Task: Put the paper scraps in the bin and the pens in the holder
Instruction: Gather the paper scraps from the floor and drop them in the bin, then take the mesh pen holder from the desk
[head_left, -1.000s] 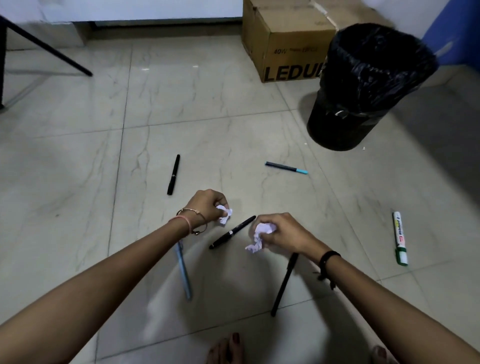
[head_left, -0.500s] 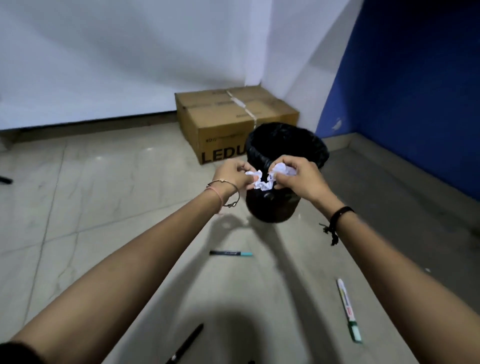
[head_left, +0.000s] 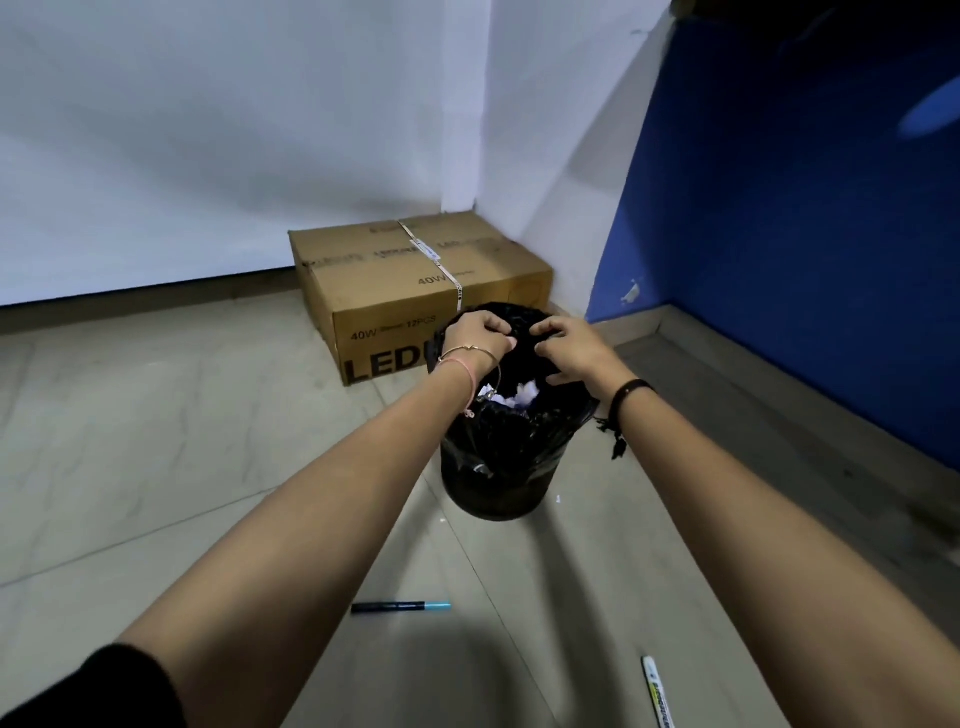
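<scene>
Dim indoor light; soft shadows; wide-angle edge distortion.

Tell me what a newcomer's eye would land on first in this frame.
Both hands, left hand and right hand, hover over the mouth of the black-lined bin at centre, with white paper scraps lying inside it. Behind the bin a taped cardboard box sits against the white wall. On the tiled floor nearer the camera lie a teal-tipped pen and a whiteboard marker.

A glossy, crinkled black plastic liner covers the bin, crumpled white paper inside, beside a matt cardboard box (taped) on smooth tiles.
</scene>
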